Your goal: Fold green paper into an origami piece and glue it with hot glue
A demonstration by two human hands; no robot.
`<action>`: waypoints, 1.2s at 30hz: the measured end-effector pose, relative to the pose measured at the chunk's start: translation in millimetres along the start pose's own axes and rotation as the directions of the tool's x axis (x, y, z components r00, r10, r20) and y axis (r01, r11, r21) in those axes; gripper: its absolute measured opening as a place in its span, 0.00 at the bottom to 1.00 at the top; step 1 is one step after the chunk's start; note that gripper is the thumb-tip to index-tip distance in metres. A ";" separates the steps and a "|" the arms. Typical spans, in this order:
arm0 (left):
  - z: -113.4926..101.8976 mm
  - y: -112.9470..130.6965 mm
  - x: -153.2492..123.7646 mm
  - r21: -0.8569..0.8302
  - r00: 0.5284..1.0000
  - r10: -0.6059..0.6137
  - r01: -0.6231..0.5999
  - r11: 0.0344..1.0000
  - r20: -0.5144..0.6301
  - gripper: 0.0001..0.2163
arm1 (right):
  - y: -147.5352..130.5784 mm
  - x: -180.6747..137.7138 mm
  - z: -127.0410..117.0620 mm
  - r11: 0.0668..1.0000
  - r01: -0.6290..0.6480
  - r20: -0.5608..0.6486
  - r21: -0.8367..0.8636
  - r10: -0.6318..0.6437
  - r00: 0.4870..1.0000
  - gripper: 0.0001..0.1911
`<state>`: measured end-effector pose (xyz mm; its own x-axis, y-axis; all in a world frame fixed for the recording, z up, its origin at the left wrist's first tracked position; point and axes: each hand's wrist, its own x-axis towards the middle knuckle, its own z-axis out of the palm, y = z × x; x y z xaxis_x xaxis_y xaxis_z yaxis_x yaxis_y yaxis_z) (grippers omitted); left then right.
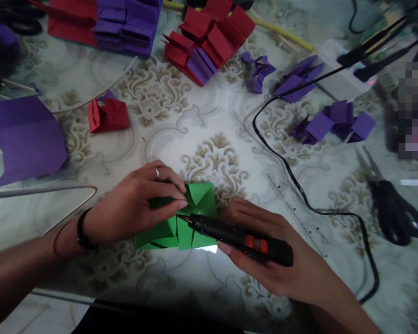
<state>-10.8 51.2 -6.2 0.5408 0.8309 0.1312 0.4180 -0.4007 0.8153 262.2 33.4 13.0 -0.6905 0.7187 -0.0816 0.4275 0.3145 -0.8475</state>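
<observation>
A folded green paper piece point(198, 197) lies on the patterned tablecloth in front of me. My left hand point(149, 197) rests over its upper left part, thumb and fingertips pinching a fold of the paper. Wrapped in my right hand point(264, 241) is a black hot glue gun point(226, 232) with a red-orange section on its body. Its pointed nozzle touches or nearly touches the green paper beside my left thumb. The fingers of my left hand hide part of the folds.
Red and purple folded paper pieces point(209, 41) lie at the back, with a small red one point(107, 115) nearer. A purple sheet point(28, 139) is at left. Scissors point(393, 204), a clear ruler point(292, 204), a black cable point(285, 162) and a white power strip point(344, 69) occupy the right.
</observation>
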 end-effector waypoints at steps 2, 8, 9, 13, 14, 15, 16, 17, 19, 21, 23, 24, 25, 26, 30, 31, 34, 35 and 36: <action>0.4 -0.4 -0.3 0.001 1.000 -0.006 0.006 1.000 0.005 0.04 | 0.4 0.8 1.6 1.000 -0.001 0.003 0.009 0.001 1.000 0.08; 0.2 0.3 -0.6 0.008 1.000 -0.001 0.001 1.000 -0.010 0.04 | 2.7 -2.4 0.4 0.999 -0.028 -0.025 -0.027 0.027 0.999 0.08; 0.0 0.5 -0.5 0.009 1.000 -0.001 0.001 1.000 -0.011 0.04 | 2.9 -3.2 -0.4 0.999 -0.036 -0.027 -0.034 0.035 0.999 0.08; -0.2 0.3 0.3 -0.003 1.000 -0.006 0.006 1.000 -0.006 0.04 | 3.5 -5.3 -1.7 0.999 -0.033 -0.027 -0.040 0.032 0.999 0.09; -0.1 0.1 0.4 -0.005 1.000 -0.007 0.007 1.000 -0.007 0.04 | 3.6 -5.5 -1.5 0.999 -0.031 -0.026 -0.039 0.030 0.999 0.09; 0.1 -0.2 0.3 -0.003 1.000 -0.005 0.005 1.000 -0.010 0.04 | 3.6 -5.5 -1.2 0.999 -0.028 -0.023 -0.038 0.027 0.999 0.09; 0.4 -0.5 0.2 0.000 1.000 0.001 -0.001 1.000 -0.013 0.04 | 3.7 -5.5 -0.8 0.999 -0.028 -0.020 -0.040 0.028 0.999 0.09; 0.6 -0.8 0.1 0.003 1.000 0.005 -0.005 1.000 -0.013 0.04 | 3.7 -5.3 -0.4 0.999 -0.028 -0.020 -0.043 0.028 0.999 0.10; 1.0 -1.3 -0.2 0.007 1.000 0.007 -0.007 1.000 -0.008 0.04 | 3.7 -4.7 0.3 0.998 -0.028 -0.022 -0.049 0.027 0.999 0.10; 1.2 -1.5 -0.4 0.004 1.000 0.004 -0.004 1.000 -0.003 0.04 | 3.8 -4.1 1.1 0.998 -0.026 -0.023 -0.056 0.025 0.999 0.10; 1.1 -1.5 -0.4 0.000 1.000 0.002 -0.002 1.000 -0.005 0.04 | 4.0 -3.7 2.2 0.998 -0.027 -0.024 -0.064 0.025 0.999 0.10; 0.9 -1.4 -0.4 -0.002 1.000 0.004 -0.004 1.000 -0.007 0.04 | 4.2 -3.7 2.9 0.997 -0.025 -0.024 -0.066 0.024 0.999 0.10; 0.7 -1.3 -0.3 -0.002 1.000 0.005 -0.005 1.000 -0.007 0.04 | 4.5 -3.6 3.6 0.998 -0.022 -0.027 -0.067 0.020 0.999 0.10; 0.5 -1.2 -0.2 -0.001 1.000 0.006 -0.006 1.000 -0.005 0.04 | 4.7 -3.6 4.2 0.998 -0.019 -0.030 -0.066 0.017 0.999 0.10; 0.1 -1.0 0.2 0.014 1.000 0.004 -0.005 1.000 0.008 0.05 | 4.9 -2.8 5.7 0.997 -0.025 -0.039 -0.072 0.022 0.999 0.11; 0.2 -1.1 0.4 0.016 1.000 0.004 -0.004 1.000 0.009 0.05 | 4.8 -2.5 5.8 0.997 -0.024 -0.041 -0.073 0.021 0.999 0.11; 0.2 -0.8 0.8 0.009 1.000 0.017 -0.017 1.000 -0.002 0.04 | 4.7 -1.8 6.0 0.997 -0.028 -0.043 -0.068 0.025 0.999 0.10; 0.1 -0.6 0.8 0.008 1.000 0.018 -0.018 1.000 -0.004 0.04 | 4.7 -1.7 6.1 0.997 -0.031 -0.043 -0.066 0.028 0.999 0.09; 0.0 -0.4 0.8 0.010 1.000 0.015 -0.015 1.000 -0.005 0.04 | 4.6 -1.5 6.1 0.997 -0.034 -0.044 -0.067 0.031 0.999 0.09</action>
<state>-10.5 52.0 -6.5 0.5431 0.8268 0.1462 0.4173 -0.4170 0.8074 261.6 30.0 6.0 -0.6506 0.7547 -0.0849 0.4892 0.3310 -0.8070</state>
